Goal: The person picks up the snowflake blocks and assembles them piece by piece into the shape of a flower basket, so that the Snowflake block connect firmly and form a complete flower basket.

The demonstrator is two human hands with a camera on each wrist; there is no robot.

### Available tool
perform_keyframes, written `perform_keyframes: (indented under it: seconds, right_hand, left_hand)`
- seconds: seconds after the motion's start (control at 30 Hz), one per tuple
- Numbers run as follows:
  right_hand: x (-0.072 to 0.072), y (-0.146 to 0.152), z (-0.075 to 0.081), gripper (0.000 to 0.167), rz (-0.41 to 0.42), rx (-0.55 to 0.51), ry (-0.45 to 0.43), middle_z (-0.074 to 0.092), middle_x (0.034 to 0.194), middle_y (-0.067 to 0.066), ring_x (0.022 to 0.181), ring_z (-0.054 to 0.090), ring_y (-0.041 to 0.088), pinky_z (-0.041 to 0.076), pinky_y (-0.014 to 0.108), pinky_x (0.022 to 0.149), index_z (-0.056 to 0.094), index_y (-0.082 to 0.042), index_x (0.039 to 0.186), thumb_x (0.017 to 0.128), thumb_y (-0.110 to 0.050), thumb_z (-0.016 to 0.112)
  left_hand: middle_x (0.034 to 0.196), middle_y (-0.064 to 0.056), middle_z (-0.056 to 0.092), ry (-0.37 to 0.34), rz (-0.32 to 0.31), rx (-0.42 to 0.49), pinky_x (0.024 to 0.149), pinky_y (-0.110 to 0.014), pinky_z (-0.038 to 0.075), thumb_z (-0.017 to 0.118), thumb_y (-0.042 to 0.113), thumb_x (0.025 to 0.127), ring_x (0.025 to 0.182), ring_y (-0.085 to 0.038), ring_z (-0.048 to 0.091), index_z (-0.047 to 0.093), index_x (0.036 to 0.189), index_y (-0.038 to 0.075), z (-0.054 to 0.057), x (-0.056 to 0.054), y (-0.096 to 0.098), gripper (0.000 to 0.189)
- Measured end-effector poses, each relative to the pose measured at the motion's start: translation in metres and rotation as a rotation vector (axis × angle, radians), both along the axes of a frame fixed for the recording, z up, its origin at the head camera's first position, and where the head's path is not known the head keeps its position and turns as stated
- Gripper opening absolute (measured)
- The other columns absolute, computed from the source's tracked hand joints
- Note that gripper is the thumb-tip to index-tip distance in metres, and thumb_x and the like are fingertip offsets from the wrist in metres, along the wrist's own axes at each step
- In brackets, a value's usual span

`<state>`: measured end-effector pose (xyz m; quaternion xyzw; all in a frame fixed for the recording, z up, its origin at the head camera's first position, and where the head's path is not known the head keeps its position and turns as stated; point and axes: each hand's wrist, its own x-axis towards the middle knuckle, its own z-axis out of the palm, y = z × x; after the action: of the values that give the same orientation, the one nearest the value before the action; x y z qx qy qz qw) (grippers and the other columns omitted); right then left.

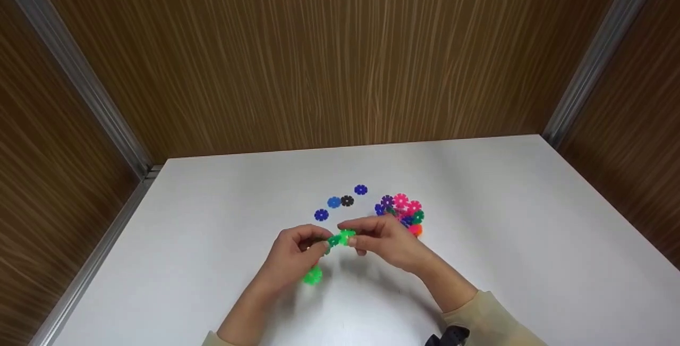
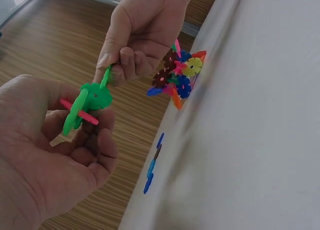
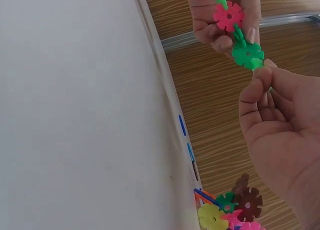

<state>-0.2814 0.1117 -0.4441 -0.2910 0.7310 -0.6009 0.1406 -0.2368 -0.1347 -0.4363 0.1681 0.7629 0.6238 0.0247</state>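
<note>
My left hand holds a short chain of notched plastic discs above the table. In the right wrist view the chain shows a pink disc and a dark green disc, joined edge to edge at angles. A bright green disc hangs below the left hand at the chain's near end. Between thumb and fingers, my right hand pinches another bright green disc, which meets the dark green one at its rim. The right fingertips hide part of that disc.
A heap of mixed notched discs lies just beyond the right hand. Left of it, a loose row holds two dark blue discs, a lighter blue disc and a dark brown disc. Wood-grain panels enclose the white table.
</note>
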Motion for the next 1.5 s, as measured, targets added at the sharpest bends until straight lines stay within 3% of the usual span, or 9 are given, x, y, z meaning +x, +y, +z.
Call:
perform_keyframes:
  seconds: [0.17,0.27,0.47,0.63,0.77,0.93,1.2,1.5]
  right_hand:
    - [0.0009,-0.0017,-0.0008,0.031,0.005,-0.016,-0.016,0.076,0.115,0.013,0.083,0.066,0.017,0.060,0.030,0.084,0.073,-0.007,0.134,0.104,-0.011,0.069]
    - [0.0009,-0.0017,-0.0015,0.030,0.008,-0.009,-0.022,0.076,0.112,0.015,0.083,0.068,0.018,0.061,0.030,0.082,0.074,-0.007,0.132,0.103,-0.009,0.071]
    - [0.0019,-0.0022,-0.0016,0.029,0.018,0.048,0.023,0.078,0.104,0.014,0.079,0.069,0.019,0.061,0.031,0.079,0.077,-0.008,0.128,0.100,-0.007,0.074]
    - [0.0013,-0.0014,-0.0026,0.032,0.006,0.032,-0.004,0.075,0.096,0.012,0.076,0.068,0.018,0.061,0.031,0.078,0.074,-0.004,0.130,0.098,-0.005,0.075]
    - [0.0005,-0.0012,-0.0041,0.029,-0.020,-0.022,-0.040,0.073,0.095,0.022,0.075,0.069,0.018,0.063,0.032,0.077,0.072,0.001,0.126,0.097,-0.004,0.076]
    - [0.0002,-0.0022,-0.0038,0.024,-0.047,-0.018,-0.022,0.072,0.100,0.034,0.074,0.072,0.018,0.064,0.034,0.078,0.076,0.001,0.120,0.097,-0.004,0.076]
    - [0.0011,-0.0030,-0.0039,0.023,-0.062,-0.003,-0.027,0.075,0.101,0.027,0.078,0.074,0.020,0.064,0.034,0.082,0.077,0.001,0.119,0.098,-0.005,0.076]
    - [0.0016,-0.0045,-0.0062,0.026,-0.056,-0.043,-0.038,0.077,0.104,0.018,0.079,0.074,0.019,0.063,0.035,0.088,0.074,0.005,0.125,0.100,-0.005,0.073]
  left_hand:
    - [0.098,-0.012,0.074,0.018,0.008,-0.020,0.075,-0.023,0.056,0.072,0.009,0.099,0.083,-0.019,0.064,0.078,0.108,0.001,-0.0022,0.0004,0.0002,0.013]
    - [0.093,-0.008,0.074,0.036,0.021,-0.051,0.071,-0.023,0.055,0.073,0.010,0.099,0.077,-0.018,0.062,0.080,0.105,0.003,-0.0028,0.0008,-0.0013,0.011]
    - [0.094,-0.001,0.074,0.079,0.030,-0.139,0.069,-0.025,0.055,0.073,0.007,0.099,0.078,-0.018,0.062,0.082,0.101,0.008,-0.0027,0.0022,-0.0029,0.009]
    - [0.096,0.000,0.075,0.049,0.052,-0.175,0.072,-0.026,0.056,0.073,0.010,0.099,0.084,-0.020,0.063,0.083,0.103,0.010,-0.0013,0.0020,-0.0011,0.010]
    - [0.101,-0.002,0.076,0.018,0.091,-0.163,0.071,-0.028,0.057,0.073,0.013,0.100,0.085,-0.024,0.067,0.082,0.108,0.010,-0.0011,0.0020,-0.0003,0.012]
    - [0.099,-0.006,0.077,0.000,0.102,-0.119,0.073,-0.034,0.060,0.072,0.013,0.101,0.086,-0.027,0.075,0.080,0.112,0.007,-0.0029,0.0033,0.0014,0.015]
    - [0.100,-0.013,0.077,-0.007,0.079,-0.105,0.073,-0.029,0.063,0.071,0.008,0.102,0.080,-0.020,0.075,0.081,0.109,0.007,-0.0054,0.0016,0.0051,0.012]
    - [0.099,-0.006,0.078,0.013,0.081,-0.078,0.075,-0.028,0.064,0.070,0.005,0.102,0.080,-0.020,0.076,0.082,0.110,0.005,-0.0087,-0.0005,0.0061,0.013]
